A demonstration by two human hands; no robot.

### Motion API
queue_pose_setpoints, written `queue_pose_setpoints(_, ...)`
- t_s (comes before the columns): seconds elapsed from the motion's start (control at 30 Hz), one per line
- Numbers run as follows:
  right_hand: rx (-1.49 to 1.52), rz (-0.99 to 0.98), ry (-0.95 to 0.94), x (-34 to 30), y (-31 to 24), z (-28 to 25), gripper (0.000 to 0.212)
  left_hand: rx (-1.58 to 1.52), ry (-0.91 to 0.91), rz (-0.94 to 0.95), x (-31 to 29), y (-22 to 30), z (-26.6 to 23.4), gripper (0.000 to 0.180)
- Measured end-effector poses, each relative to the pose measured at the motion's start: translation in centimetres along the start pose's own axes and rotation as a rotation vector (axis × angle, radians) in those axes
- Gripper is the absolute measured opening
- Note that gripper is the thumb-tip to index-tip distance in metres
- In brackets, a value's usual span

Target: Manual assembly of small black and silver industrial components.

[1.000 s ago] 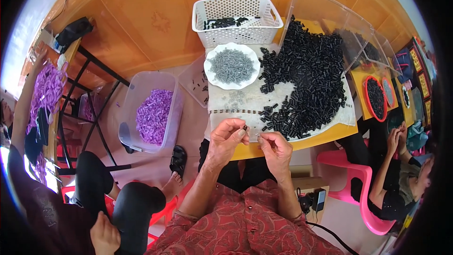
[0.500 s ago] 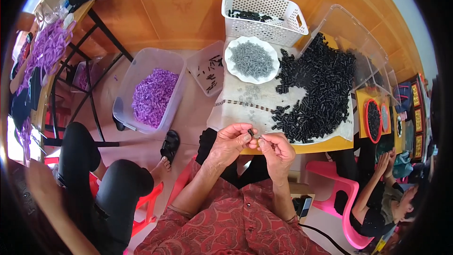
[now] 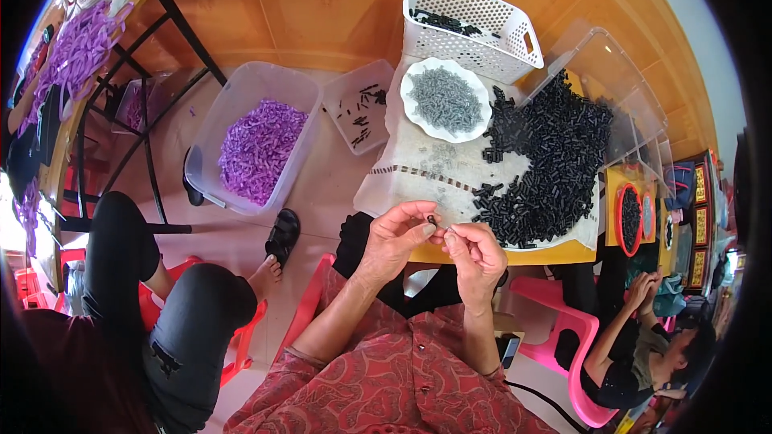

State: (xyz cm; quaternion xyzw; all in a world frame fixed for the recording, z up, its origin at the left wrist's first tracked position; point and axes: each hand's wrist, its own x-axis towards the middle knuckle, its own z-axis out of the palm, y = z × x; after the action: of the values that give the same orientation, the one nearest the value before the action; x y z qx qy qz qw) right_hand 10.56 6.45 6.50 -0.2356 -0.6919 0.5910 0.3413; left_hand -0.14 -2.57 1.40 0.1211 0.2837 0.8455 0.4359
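Observation:
Both of my hands are raised close together just over the near edge of the table. A small black tube piece (image 3: 432, 220) is pinched between thumb and forefinger of my left hand (image 3: 396, 243). My right hand (image 3: 476, 255) is closed in a pinch beside it, its fingertips almost touching the left ones; what it holds is too small to make out. A big heap of black tube pieces (image 3: 555, 161) lies on a white cloth (image 3: 374, 193) to the right. Beyond my hands stands a white scalloped plate (image 3: 412, 115) with small grey translucent pieces (image 3: 446, 100).
A white perforated basket (image 3: 474, 51) stands at the back beside a clear plastic box (image 3: 623, 64). Left on the floor are a bin (image 3: 205, 141) of purple pieces (image 3: 261, 149) and a shallow tray (image 3: 342, 96). People sit on both sides; a pink chair (image 3: 591, 354) is at right.
The whole view has shifted slightly, with the table things now a little farther right. My hands keep their pinch close together. The neighbour's arm at the lower left has moved out of sight.

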Motion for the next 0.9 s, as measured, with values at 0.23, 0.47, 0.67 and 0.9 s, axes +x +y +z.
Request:
queue_pose_setpoints(0.23, -0.104, -0.061, -0.012, 0.0, 0.2, -0.2, 0.012, 0.042, 0.014, -0.015, -0.2, -0.4, -0.3, 0.026)
queue_pose_setpoints(0.47, -0.162, -0.042, -0.002, 0.1, 0.1, -0.4, 0.012, 0.155, -0.053, 0.005, -0.1, -0.6, 0.0, 0.019)
queue_pose_setpoints(0.67, -0.283, -0.093, -0.040, -0.1, 0.4, -1.0, 0.013, 0.242, -0.130, 0.008, -0.1, -0.3, 0.2, 0.020)
queue_pose_setpoints(0.9, -0.360, -0.104, -0.100, -0.1, -0.8, -1.5, 0.014, 0.460, -0.192, 0.036, -0.1, 0.3, -0.2, 0.018)
